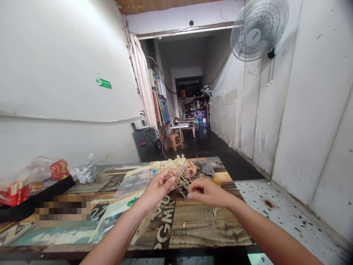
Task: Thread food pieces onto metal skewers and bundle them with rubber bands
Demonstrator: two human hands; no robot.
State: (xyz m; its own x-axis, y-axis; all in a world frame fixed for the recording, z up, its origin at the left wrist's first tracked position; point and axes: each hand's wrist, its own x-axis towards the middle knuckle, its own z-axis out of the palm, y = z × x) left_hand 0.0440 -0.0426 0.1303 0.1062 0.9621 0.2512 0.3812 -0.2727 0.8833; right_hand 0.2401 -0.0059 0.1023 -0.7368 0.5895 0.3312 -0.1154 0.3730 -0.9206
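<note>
My left hand (160, 186) is closed in a pinch beside a bunch of thin skewers (182, 181), with a skewer's shaft at its fingertips. My right hand (206, 192) is curled near the blunt ends of the same bunch; what its fingers hold, if anything, is hidden. Beyond my hands, pale food pieces (178, 161) and reddish meat pieces (192, 168) sit at the far ends of the skewers. A grey cloth-like item (207, 170) lies to the right of the meat.
A clear plastic bag with printing (136, 182) lies flat on the patterned wooden table (209, 228). To the left are a black tray (55, 189) holding packets and a crumpled clear bag (87, 173). A black speaker (148, 143) stands beyond the table; a fan (257, 33) hangs right.
</note>
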